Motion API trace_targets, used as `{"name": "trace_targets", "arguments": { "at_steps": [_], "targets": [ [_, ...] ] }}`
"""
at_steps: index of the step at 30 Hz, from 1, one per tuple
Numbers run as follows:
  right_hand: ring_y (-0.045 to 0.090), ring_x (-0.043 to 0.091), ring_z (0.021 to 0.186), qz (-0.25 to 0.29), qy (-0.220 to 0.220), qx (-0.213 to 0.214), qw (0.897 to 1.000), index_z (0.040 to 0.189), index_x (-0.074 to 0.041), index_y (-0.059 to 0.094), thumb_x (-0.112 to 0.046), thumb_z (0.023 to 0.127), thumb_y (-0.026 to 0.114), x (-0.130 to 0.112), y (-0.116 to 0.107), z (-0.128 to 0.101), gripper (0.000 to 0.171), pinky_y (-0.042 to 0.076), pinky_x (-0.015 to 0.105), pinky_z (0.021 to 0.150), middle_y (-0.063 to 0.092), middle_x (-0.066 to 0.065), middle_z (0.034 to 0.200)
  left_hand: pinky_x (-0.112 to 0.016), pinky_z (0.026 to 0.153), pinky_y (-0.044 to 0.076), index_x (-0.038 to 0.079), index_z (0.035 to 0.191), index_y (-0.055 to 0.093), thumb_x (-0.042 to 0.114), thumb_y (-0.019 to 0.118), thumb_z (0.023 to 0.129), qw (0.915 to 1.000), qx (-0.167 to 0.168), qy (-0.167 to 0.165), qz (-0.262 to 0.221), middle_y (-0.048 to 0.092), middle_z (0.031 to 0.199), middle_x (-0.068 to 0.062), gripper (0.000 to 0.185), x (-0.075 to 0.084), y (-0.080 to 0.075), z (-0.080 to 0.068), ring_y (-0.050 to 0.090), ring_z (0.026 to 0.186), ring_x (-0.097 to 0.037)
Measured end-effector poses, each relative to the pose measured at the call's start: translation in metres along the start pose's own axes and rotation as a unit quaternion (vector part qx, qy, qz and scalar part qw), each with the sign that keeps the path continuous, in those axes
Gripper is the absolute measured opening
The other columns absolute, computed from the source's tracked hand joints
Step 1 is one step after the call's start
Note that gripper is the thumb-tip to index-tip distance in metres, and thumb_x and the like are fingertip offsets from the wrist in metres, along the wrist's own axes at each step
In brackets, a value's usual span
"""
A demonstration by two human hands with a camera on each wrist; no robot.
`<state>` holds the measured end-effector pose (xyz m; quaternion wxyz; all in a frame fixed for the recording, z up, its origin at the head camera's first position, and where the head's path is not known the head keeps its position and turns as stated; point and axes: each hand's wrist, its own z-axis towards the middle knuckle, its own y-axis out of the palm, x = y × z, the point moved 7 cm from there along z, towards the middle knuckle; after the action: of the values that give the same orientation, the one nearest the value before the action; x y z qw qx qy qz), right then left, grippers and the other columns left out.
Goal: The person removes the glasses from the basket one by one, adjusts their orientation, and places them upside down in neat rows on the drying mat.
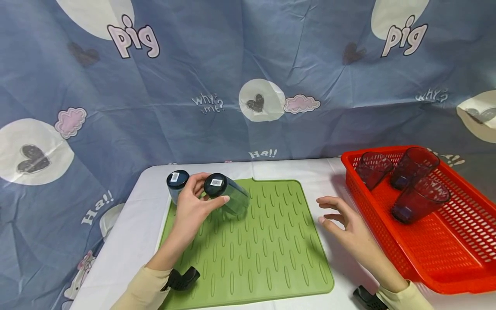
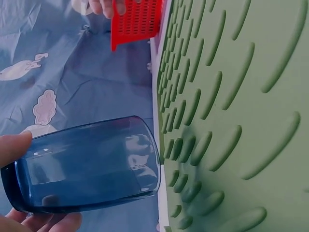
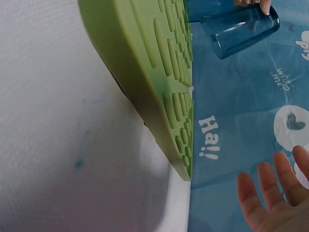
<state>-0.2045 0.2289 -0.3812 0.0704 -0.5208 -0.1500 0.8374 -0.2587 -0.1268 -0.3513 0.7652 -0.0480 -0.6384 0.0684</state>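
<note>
My left hand (image 1: 191, 206) grips a transparent blue drinking glass (image 2: 96, 164) near its base, between thumb and fingers. The glass is tilted with its dark base, marked by a white barcode sticker, up toward the head camera. In the left wrist view its rim points toward the green ridged mat (image 1: 267, 258). A second blue glass (image 1: 177, 181) stands upside down at the mat's back left corner, partly hidden behind the left hand. Fingers spread and slightly bent, my right hand (image 1: 346, 228) hovers between the mat and the red basket, holding nothing.
On the right is a red perforated plastic basket (image 1: 434, 275) containing three glasses, including a leaning glass (image 1: 420, 200). A white cloth (image 1: 116, 258) covers the table under the mat. Behind the table hangs a blue printed curtain (image 1: 193, 77).
</note>
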Motion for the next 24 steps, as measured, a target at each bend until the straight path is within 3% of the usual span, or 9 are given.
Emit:
{"name": "trace_targets", "arguments": {
  "at_steps": [16, 19, 24],
  "targets": [
    [0.052, 0.029, 0.118, -0.007, 0.000, 0.000, 1.000, 0.128, -0.002, 0.055, 0.001, 0.091, 0.067, 0.002, 0.001, 0.000, 0.039, 0.049, 0.029, 0.094, 0.056, 0.005, 0.129, -0.040, 0.101, 0.044, 0.009, 0.130, 0.052, 0.007, 0.086, 0.074, 0.9999, -0.002, 0.001, 0.015, 0.063, 0.121, -0.009, 0.065, -0.003, 0.013, 0.018, 0.056, 0.116, -0.021],
    [0.052, 0.029, 0.118, -0.011, -0.001, 0.002, 1.000, 0.128, -0.002, 0.056, 0.001, 0.091, 0.068, 0.003, 0.001, 0.000, 0.039, 0.050, 0.029, 0.094, 0.057, 0.005, 0.128, -0.041, 0.102, 0.043, 0.005, 0.132, 0.051, 0.004, 0.083, 0.075, 0.9997, -0.003, -0.009, 0.021, 0.062, 0.123, -0.014, 0.065, 0.009, 0.018, 0.015, 0.054, 0.119, -0.025],
    [0.054, 0.025, 0.117, -0.023, -0.006, 0.005, 1.000, 0.128, -0.004, 0.056, 0.001, 0.091, 0.068, 0.004, 0.002, -0.001, 0.040, 0.050, 0.027, 0.093, 0.057, 0.004, 0.128, -0.039, 0.103, 0.042, 0.006, 0.133, 0.052, 0.004, 0.083, 0.075, 0.9997, 0.001, -0.015, 0.020, 0.060, 0.125, -0.014, 0.066, 0.006, 0.022, 0.021, 0.053, 0.119, -0.026]
  ]
}}
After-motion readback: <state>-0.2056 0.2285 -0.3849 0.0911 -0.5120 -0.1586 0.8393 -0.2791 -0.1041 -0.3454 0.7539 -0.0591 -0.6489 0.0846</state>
